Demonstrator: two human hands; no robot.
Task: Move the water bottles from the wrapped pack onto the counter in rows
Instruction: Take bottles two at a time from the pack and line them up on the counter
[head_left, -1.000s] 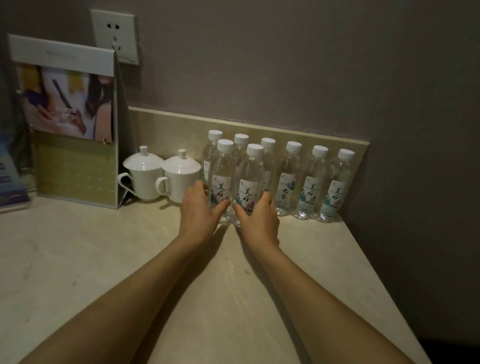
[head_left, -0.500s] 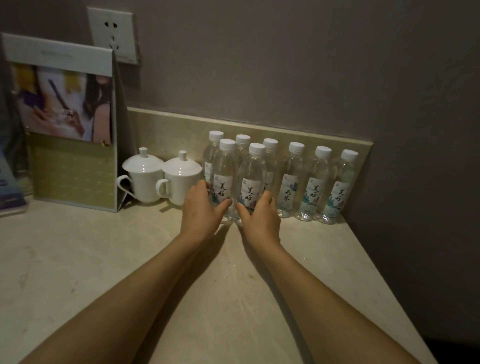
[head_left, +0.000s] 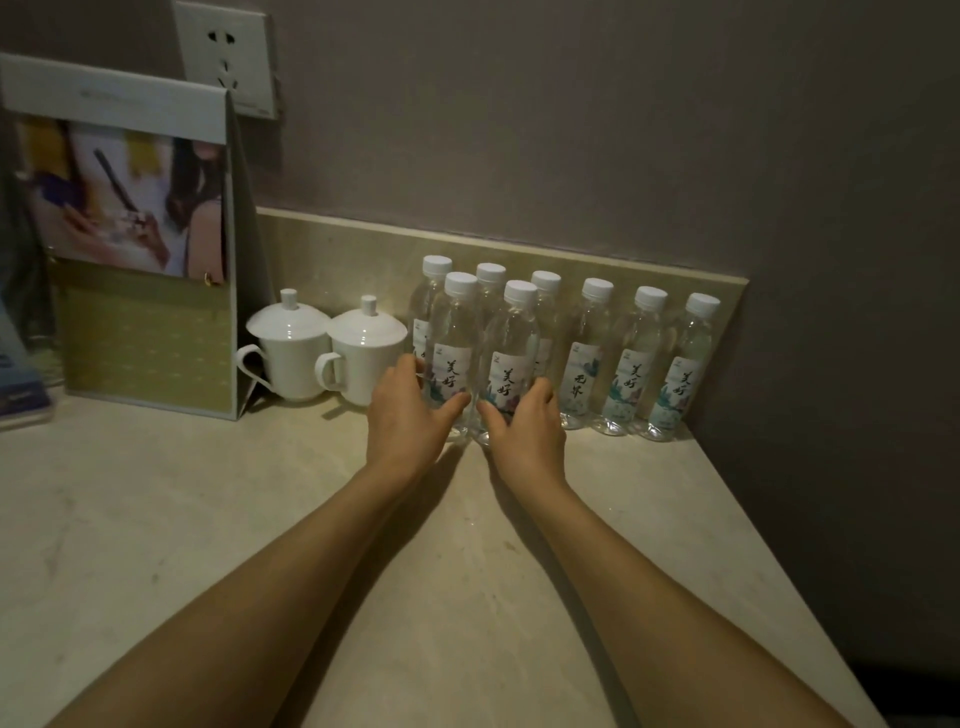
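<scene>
Several clear water bottles with white caps stand upright on the beige counter (head_left: 467, 597) against the low backsplash. A back row of bottles (head_left: 636, 358) runs along the backsplash to the right corner. In front of it stand two more. My left hand (head_left: 408, 410) grips the lower part of the front left bottle (head_left: 452, 353). My right hand (head_left: 524, 423) grips the lower part of the front right bottle (head_left: 511, 358). Both front bottles rest on the counter, touching each other. No wrapped pack is in view.
Two white lidded cups (head_left: 332, 353) sit just left of the bottles. A standing display card (head_left: 135, 244) is further left, with a wall socket (head_left: 226, 57) above it. A dark wall bounds the counter on the right; its front right edge slants away.
Hardly anything has shifted; both hands stay on the two front bottles. The camera view has drifted slightly.
</scene>
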